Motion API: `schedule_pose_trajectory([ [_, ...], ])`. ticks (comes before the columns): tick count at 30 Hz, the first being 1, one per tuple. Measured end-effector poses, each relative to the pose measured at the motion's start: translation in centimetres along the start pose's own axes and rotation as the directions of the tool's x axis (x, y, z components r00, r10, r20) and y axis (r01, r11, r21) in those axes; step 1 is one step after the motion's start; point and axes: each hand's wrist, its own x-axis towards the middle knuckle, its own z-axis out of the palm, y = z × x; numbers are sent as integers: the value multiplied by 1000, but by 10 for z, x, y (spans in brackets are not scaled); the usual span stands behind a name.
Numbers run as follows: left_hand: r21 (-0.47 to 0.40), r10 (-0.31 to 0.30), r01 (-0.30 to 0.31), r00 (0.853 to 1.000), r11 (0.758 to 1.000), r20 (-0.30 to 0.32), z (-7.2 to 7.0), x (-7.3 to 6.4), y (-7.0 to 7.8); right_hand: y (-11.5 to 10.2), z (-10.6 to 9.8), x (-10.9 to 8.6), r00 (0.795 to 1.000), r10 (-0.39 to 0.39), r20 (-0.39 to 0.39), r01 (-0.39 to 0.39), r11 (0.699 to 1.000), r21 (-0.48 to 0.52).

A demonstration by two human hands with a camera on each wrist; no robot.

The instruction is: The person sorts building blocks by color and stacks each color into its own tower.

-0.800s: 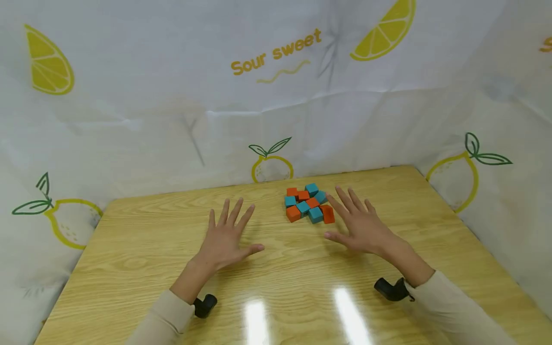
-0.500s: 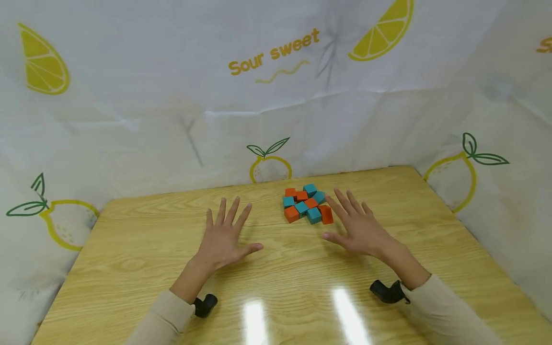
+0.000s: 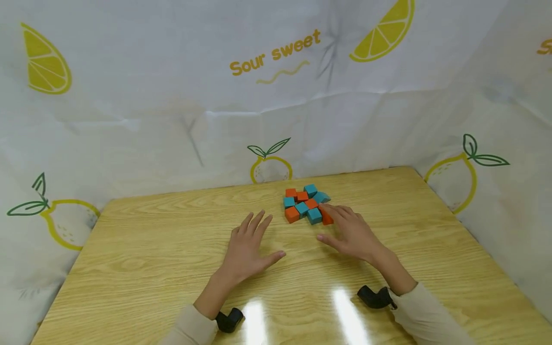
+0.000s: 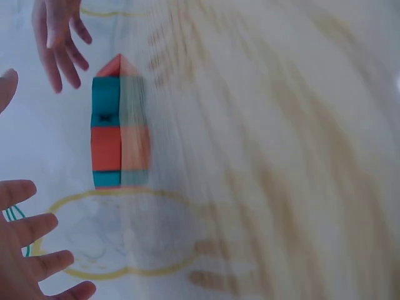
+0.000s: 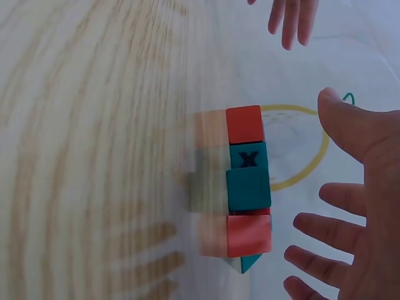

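A tight cluster of orange and blue wooden toy blocks lies toward the back of the table, with an orange cube [image 3: 292, 214] and a blue cube [image 3: 314, 216] at its front. My right hand [image 3: 351, 235] hovers at the cluster's right side, fingers slightly bent and thumb apart. Its fingertips overlap an orange block [image 3: 327, 218] in the head view, partly hiding it; a blue wedge-like block [image 3: 321, 197] shows just behind. In the right wrist view, one blue block [image 5: 249, 155] bears a dark X. My left hand [image 3: 247, 249], fingers spread and holding nothing, is left of the blocks.
The wood-grain table [image 3: 151, 249] meets a white lemon-print cloth [image 3: 172, 143] close behind the blocks. More cloth hangs at both sides. Black wrist-worn devices [image 3: 375, 297] sit below each sleeve, and two bright reflections lie on the near tabletop.
My left hand has shifted right and a little nearer to me. The right hand has moved left to the blocks, its fingers lowering and bending. The blocks stay in place.
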Motion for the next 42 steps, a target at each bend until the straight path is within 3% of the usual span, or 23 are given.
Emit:
schedule_pose_trajectory([
  [5, -46, -21, 21, 1000, 999, 9, 11, 4, 12, 5, 11, 1, 1000, 3, -28, -1, 999, 48],
  [13, -113, 11, -16, 999, 994, -39, 23, 10, 21, 6, 24, 7, 997, -10, -72, 17, 995, 95],
  [22, -240, -107, 109, 994, 965, 20, 43, 21, 30, 0, 26, 8, 998, -1, -56, 8, 991, 136],
  [35, -320, -134, 113, 990, 941, -47, 61, 33, 37, -5, 32, 11, 997, -16, -70, 30, 981, 192],
  [42, -340, -187, 165, 982, 926, -34, 66, 37, 40, -7, 38, 14, 998, 2, -66, 16, 963, 267],
])
